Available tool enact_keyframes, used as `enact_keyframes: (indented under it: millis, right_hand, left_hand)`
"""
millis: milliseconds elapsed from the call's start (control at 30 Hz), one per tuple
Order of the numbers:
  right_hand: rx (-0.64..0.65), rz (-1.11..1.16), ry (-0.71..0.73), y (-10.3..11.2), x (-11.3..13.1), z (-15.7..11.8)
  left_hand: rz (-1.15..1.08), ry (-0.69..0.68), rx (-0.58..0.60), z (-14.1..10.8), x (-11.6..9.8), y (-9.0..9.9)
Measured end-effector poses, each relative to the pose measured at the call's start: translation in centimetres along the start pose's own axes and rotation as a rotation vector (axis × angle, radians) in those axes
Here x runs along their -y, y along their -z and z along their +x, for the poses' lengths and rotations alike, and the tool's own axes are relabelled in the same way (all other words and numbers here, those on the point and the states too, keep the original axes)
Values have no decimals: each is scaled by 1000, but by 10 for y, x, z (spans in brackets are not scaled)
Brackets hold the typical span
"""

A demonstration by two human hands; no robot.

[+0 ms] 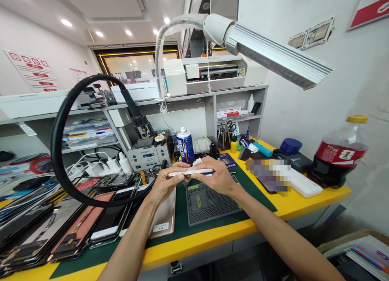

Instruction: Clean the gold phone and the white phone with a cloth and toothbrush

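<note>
A thin, flat, pale device (pixel 191 172), seen edge-on and phone-like in shape, is held level above the bench between both hands. My left hand (pixel 168 179) grips its left end, thumb below and fingers on top. At the other end, my right hand (pixel 219 176) closes around it and also has a crumpled white tissue (pixel 197 162) at the fingertips, against the upper face. The face of the device is hidden at this angle. Under the hands lie a dark perforated work pad (pixel 209 206) and a rose-gold tablet (pixel 165 216).
Opened tablets and screens (pixel 77 220) crowd the left, beneath a black hose (pixel 56 143). A blue spray can (pixel 185 145) stands behind the hands. To the right are a white phone-like slab (pixel 299 179) and a cola bottle (pixel 340 155). A lamp (pixel 273 50) hangs overhead.
</note>
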State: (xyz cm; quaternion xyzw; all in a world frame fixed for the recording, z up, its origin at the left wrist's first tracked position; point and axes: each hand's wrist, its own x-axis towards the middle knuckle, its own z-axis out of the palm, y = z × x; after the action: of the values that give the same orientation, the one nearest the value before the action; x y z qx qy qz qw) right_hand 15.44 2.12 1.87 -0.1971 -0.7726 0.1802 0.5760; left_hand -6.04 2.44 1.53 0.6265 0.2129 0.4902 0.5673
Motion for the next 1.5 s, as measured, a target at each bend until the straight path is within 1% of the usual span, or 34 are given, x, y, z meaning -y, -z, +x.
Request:
enact_keyframes:
  millis: [200,367,600,700,767,867,933,1000,1033,1100,1200,1267,1300,1367,1433,1500]
  right_hand:
    - [-25,64,-24,-2,-1,0]
    - [-6,74,-63,-3,-3,-2]
    - [4,78,-55,-3,-1,-1]
    - [-10,67,-53,-2,-1,-1]
    - [-36,28,-25,-2,-1,-1]
    - [-67,-60,50,-2,-2,-2]
    - [-81,-111,97,-3,-4,-3]
    - [-72,-145,121,-4,-8,-3]
    - [-58,-153,131,-5,-9,-4]
    - [-21,-165,157,-7,-12,-5]
    - [43,-210,163,-6,-11,-7]
    - [81,-251,79,-3,-10,-7]
    - [79,-264,9,-1,-9,-7]
    - [27,-252,-175,3,-9,-5]
    - [-29,-132,-406,6,-10,-2]
    - [-30,102,-637,8,-14,2]
  left_hand:
    - [18,-16,12,-1,1,3]
    - [47,-9,4,-2,0,3]
    - [60,-25,-14,-1,3,4]
    - [25,4,-31,-1,3,1]
    - [-69,29,-48,0,1,-1]
    - [-282,98,-93,2,-4,-4]
    - [-370,231,-106,3,-6,-4]
    - [-395,387,-86,4,-7,-2]
    - [-399,440,-73,4,-7,-1]
    - [-402,480,-73,4,-5,1]
    - [-383,471,-112,4,-1,5]
    - [-356,457,-134,4,1,5]
    - [-339,443,-142,4,2,5]
    - [-301,414,-145,4,3,3]
    - [-265,391,-130,3,3,0]
    - [-197,352,-91,2,2,-3]
